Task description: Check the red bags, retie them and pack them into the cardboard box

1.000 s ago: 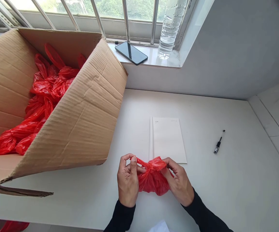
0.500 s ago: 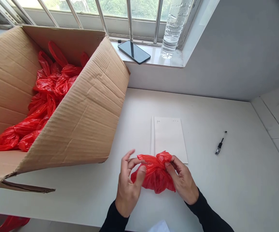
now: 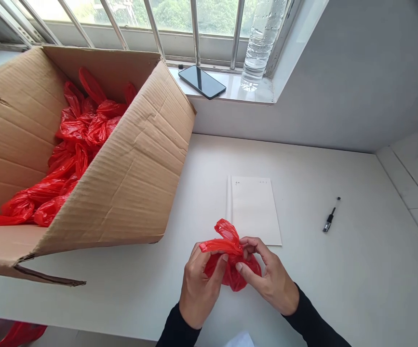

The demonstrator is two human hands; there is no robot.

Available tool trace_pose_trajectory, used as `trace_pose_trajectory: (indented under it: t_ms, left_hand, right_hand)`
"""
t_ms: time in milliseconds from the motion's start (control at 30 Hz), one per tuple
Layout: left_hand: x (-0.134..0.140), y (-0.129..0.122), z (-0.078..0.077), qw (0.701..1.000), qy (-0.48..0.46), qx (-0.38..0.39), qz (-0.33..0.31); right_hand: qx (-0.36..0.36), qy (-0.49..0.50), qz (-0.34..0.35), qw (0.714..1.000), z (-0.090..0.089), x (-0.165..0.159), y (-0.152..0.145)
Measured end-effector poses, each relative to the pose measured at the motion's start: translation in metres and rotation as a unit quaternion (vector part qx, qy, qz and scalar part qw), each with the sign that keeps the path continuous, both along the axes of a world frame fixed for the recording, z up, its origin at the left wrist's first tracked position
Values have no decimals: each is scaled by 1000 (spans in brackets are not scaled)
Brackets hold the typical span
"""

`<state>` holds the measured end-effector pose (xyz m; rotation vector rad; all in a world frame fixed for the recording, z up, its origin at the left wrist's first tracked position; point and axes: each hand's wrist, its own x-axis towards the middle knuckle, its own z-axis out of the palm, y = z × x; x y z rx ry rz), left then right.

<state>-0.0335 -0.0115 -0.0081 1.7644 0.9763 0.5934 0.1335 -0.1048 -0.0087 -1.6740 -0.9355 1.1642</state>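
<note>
A small red plastic bag [image 3: 233, 277], gathered near its top, is between my two hands above the white table [image 3: 151, 289]. My left hand [image 3: 203, 284] pinches the bag on its left side, thumb toward me and fingers partly hidden behind the plastic. On the other side my right hand [image 3: 268, 274] grips the bag near its gathered neck with curled fingers and thumb. Loops of red plastic stick up and to the left above the neck. What lies inside the bag is hidden.
A cardboard box [image 3: 122, 178] full of red plastic bags [image 3: 74, 130] leans at the left. Behind the hands lies a white booklet [image 3: 255, 207], with a pen [image 3: 330, 217] farther right. A phone [image 3: 202, 82] and a water bottle [image 3: 259, 48] occupy the windowsill.
My left hand has moved right and closed on the bag; before, its fingers were spread beside it. The gathered top has shifted left and stands higher, and my right hand grips lower.
</note>
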Motion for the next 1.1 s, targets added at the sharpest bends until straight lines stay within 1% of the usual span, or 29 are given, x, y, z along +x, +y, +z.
trace_pose_trajectory:
  t_ms: [133,267,400,533,600,667,733,800,867,900,967,1033,1100]
  left_hand:
    - [1,1,2,1000,-3,-13,3]
    - [-1,3,4,998,9,-36,42]
    - [-6,5,3,995,21,-69,70]
    - [-12,7,1,989,20,-102,100]
    - [-15,10,0,986,17,-115,117]
    - [-18,13,-1,983,15,-117,138]
    - [-22,16,-2,982,14,-110,153]
    - [-26,17,-2,982,14,-100,158]
    - [-27,16,-1,988,13,-72,139]
    - [-27,14,1,992,15,-43,114]
    - [-25,10,5,998,28,31,43]
    - [-21,6,8,994,44,98,-21]
    - [-19,4,9,991,44,125,-34]
  right_hand:
    - [3,-8,0,1000,2,1,-1]
    - [21,-14,0,1000,4,5,-2]
    - [12,-35,-16,999,4,7,-2]
    - [26,-36,-15,999,3,9,-2]
    - [22,-30,-35,999,2,11,-3]
    - [3,-25,-79,997,1,12,-5]
    - [-12,-16,-122,992,2,12,-8]
    - [-17,-11,-151,988,4,11,-9]
    - [-19,-16,-159,987,7,9,-10]
    - [-21,-23,-156,987,9,8,-10]
    - [-22,-43,-143,989,10,5,-9]
    - [-23,-61,-129,989,10,2,-9]
    - [-22,-67,-122,990,9,2,-11]
